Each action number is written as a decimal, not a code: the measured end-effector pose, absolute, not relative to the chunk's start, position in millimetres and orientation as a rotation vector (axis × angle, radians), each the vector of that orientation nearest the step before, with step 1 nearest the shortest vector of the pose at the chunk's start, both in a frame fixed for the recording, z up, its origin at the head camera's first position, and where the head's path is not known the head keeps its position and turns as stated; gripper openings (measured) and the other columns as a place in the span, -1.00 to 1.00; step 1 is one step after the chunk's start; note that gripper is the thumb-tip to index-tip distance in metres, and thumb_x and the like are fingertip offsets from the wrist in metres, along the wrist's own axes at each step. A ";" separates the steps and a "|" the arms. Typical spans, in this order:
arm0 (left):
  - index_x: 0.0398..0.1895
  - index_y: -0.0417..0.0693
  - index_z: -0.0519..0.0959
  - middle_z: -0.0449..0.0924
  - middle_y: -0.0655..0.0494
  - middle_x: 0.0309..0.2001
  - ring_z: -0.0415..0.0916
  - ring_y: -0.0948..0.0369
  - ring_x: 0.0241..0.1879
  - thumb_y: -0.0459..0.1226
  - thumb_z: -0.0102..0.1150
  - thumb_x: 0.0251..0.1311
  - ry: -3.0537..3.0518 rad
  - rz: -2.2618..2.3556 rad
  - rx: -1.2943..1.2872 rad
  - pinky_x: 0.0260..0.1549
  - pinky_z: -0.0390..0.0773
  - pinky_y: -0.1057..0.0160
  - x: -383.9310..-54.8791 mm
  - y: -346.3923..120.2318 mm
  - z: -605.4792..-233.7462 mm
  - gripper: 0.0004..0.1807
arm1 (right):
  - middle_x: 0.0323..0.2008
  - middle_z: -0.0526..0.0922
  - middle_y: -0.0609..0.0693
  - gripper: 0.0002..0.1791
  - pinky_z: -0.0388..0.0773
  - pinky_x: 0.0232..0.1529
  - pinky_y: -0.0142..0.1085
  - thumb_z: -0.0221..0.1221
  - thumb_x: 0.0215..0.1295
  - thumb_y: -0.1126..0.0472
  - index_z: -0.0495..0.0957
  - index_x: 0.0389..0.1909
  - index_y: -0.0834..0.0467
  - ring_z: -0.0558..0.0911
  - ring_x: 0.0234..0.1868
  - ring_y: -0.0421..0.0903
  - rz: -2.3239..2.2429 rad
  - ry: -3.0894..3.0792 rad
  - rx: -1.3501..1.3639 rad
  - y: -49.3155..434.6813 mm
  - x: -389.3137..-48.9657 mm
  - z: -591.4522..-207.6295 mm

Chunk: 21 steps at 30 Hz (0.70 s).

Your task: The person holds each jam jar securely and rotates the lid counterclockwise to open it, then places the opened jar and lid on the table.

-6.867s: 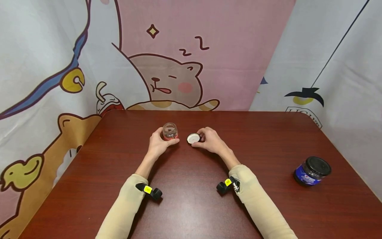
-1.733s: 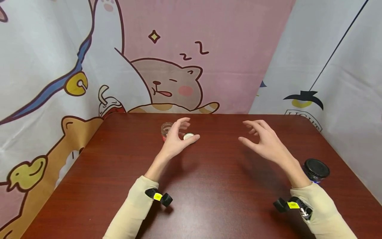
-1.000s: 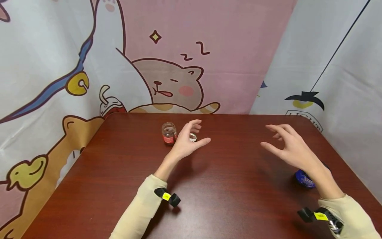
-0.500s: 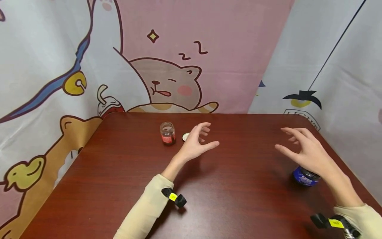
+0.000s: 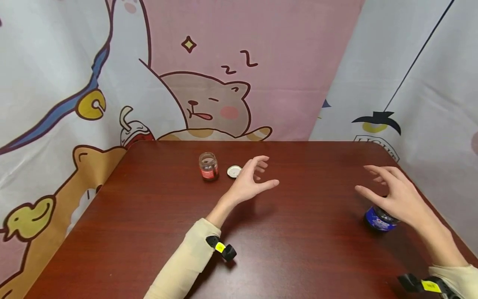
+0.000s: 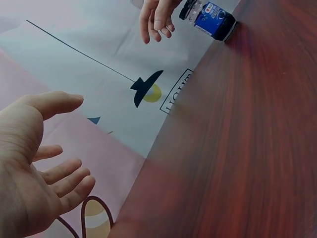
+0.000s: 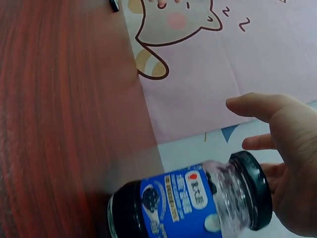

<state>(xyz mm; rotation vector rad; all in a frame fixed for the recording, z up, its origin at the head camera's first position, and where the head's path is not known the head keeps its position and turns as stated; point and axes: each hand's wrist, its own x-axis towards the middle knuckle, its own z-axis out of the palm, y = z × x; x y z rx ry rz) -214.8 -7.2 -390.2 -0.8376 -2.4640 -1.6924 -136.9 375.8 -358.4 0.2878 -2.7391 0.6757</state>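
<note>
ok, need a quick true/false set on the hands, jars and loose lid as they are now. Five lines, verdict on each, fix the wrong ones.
1. The red-labelled jar stands open, with a loose lid beside it on the table. True.
2. The right hand is nearer the blue-labelled jar than the left hand is. True.
3. The left hand is gripping the red-labelled jar. False: it holds nothing, and that jar stands apart from it.
4. The blue-labelled jar has its top off. False: its black cap is on.
5. Both jars stand side by side. False: they are far apart, the red-labelled one left of the blue-labelled one in the head view.
</note>
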 end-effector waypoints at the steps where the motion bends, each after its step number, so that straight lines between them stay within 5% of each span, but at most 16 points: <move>1: 0.37 -0.10 0.35 0.48 -0.03 0.11 0.47 0.11 0.06 -0.21 0.48 0.12 -2.469 -1.689 -0.838 0.00 0.57 0.06 -214.5 -5.9 -390.5 -0.24 | 0.14 0.38 0.36 -0.24 0.35 -0.14 0.26 0.42 0.20 0.03 0.39 0.35 0.24 0.49 -0.01 0.29 0.672 -2.744 0.280 377.0 -135.9 -358.7; 5: 0.37 -0.09 0.36 0.49 -0.02 0.10 0.48 0.09 0.07 -0.19 0.49 0.12 -2.496 -1.677 -0.846 0.00 0.58 0.08 -213.0 0.1 -391.8 -0.24 | 0.16 0.36 0.36 -0.23 0.37 -0.15 0.25 0.41 0.21 -0.01 0.38 0.36 0.22 0.50 -0.01 0.31 0.660 -2.772 0.232 382.5 -130.2 -359.1; 8: 0.37 -0.08 0.35 0.49 -0.02 0.11 0.49 0.02 0.10 -0.19 0.49 0.12 -2.517 -1.673 -0.861 0.00 0.57 0.09 -211.7 5.2 -392.7 -0.24 | 0.13 0.38 0.32 -0.23 0.40 -0.16 0.03 0.41 0.21 -0.02 0.39 0.36 0.20 0.52 -0.04 0.28 0.647 -2.779 0.208 387.5 -125.5 -359.3; 13: 0.38 -0.09 0.35 0.49 -0.02 0.12 0.49 -0.02 0.12 -0.17 0.48 0.13 -2.528 -1.690 -0.891 0.00 0.57 0.11 -209.6 13.1 -393.6 -0.23 | -0.03 0.43 0.18 -0.25 0.22 -0.27 -0.33 0.44 0.17 -0.05 0.45 0.32 0.17 0.40 -0.11 -0.16 0.611 -2.770 0.186 397.1 -118.6 -362.0; 17: 0.38 -0.08 0.34 0.49 0.00 0.12 0.49 0.00 0.11 -0.16 0.48 0.13 -2.537 -1.688 -0.911 -0.01 0.57 0.17 -208.6 17.9 -394.8 -0.23 | -0.14 0.40 0.11 -0.25 0.17 -0.30 -0.27 0.43 0.17 -0.09 0.45 0.31 0.17 0.23 -0.15 -0.21 0.578 -2.811 0.171 402.8 -113.1 -364.9; 21: 0.39 -0.07 0.34 0.49 0.00 0.13 0.48 -0.01 0.12 -0.15 0.48 0.13 -2.546 -1.684 -0.931 -0.02 0.57 0.18 -207.7 21.1 -396.3 -0.22 | 0.00 0.43 0.25 -0.23 0.31 -0.25 -0.02 0.40 0.21 -0.10 0.41 0.33 0.21 0.35 -0.10 0.03 0.591 -2.867 0.151 404.8 -110.2 -365.7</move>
